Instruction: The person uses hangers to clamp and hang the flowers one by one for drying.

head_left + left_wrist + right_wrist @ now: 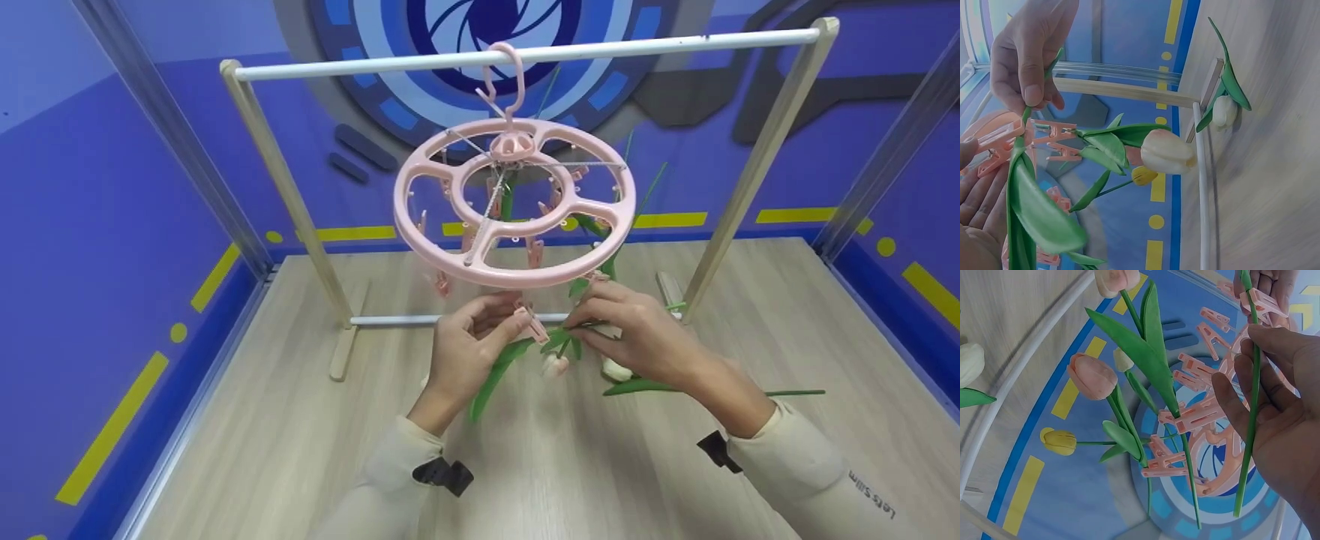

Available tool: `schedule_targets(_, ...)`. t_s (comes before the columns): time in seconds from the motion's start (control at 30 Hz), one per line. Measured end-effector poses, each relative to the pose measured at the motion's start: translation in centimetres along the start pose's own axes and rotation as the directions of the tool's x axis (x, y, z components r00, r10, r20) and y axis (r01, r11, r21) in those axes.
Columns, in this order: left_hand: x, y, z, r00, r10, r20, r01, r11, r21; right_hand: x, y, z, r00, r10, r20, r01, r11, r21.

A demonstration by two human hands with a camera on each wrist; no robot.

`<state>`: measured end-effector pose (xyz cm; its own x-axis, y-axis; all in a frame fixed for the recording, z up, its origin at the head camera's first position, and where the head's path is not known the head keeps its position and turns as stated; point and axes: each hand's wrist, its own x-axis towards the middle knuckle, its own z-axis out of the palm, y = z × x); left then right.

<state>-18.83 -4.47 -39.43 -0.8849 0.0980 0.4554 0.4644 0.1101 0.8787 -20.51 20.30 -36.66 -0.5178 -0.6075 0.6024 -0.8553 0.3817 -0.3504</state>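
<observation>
My left hand pinches a pink clothespin below the front rim of a round pink clip hanger. Between finger and thumb, my right hand holds the green stem of an artificial tulip just right of that clothespin. In the left wrist view the stem runs across the clothespin's tip, with the tulip's broad leaf beyond it; its bloom is out of that view. Close by hang other clipped tulips, among them a pale pink one and a yellow one.
The hanger hooks over the white top bar of a wooden-legged rack. A white tulip lies on the table beneath my right hand. Several other clothespins dangle from the rings. Blue printed panels stand around the table.
</observation>
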Motion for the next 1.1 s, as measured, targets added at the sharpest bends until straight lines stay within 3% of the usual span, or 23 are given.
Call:
schedule_targets(0.17,0.1,0.4,-0.3,0.999,0.026,0.024,-0.026,1.000,0.006,0.0,-0.2,0.0,1.000,-0.008,0.008,0.008,1.000,0.000)
schedule_targets(0.4,0.3,1.3,-1.4,0.992,0.123,0.028,-0.124,0.992,0.033,0.2,-0.2,0.0,0.998,-0.057,-0.022,0.057,0.998,-0.023)
schedule_targets(0.5,0.4,1.6,-2.3,0.986,0.162,-0.047,-0.159,0.985,0.060,0.1,-0.1,0.0,0.998,-0.056,-0.025,0.055,0.998,-0.036)
schedule_targets(0.6,0.6,1.8,-3.4,0.970,0.183,-0.163,-0.174,0.982,0.067,-0.1,0.0,-0.1,0.999,-0.032,-0.018,0.031,0.998,-0.049)
schedule_targets(0.77,0.7,1.6,-4.9,0.920,0.179,-0.348,-0.167,0.984,0.066,-0.3,0.2,-0.3,1.000,0.007,-0.011,-0.007,0.999,-0.054)
schedule_targets(0.87,0.8,1.2,-5.5,0.897,0.163,-0.410,-0.149,0.987,0.067,-0.5,0.4,-0.4,1.000,0.021,-0.015,-0.022,0.998,-0.062)
schedule_targets(0.93,0.9,0.8,-5.8,0.894,0.149,-0.422,-0.140,0.989,0.054,-0.5,0.4,-0.5,1.000,0.022,-0.016,-0.023,0.998,-0.065)
schedule_targets(1.1,1.2,-0.1,-6.1,0.909,0.104,-0.403,-0.103,0.994,0.025,-0.6,0.5,-0.6,1.000,0.013,-0.018,-0.014,0.998,-0.061)
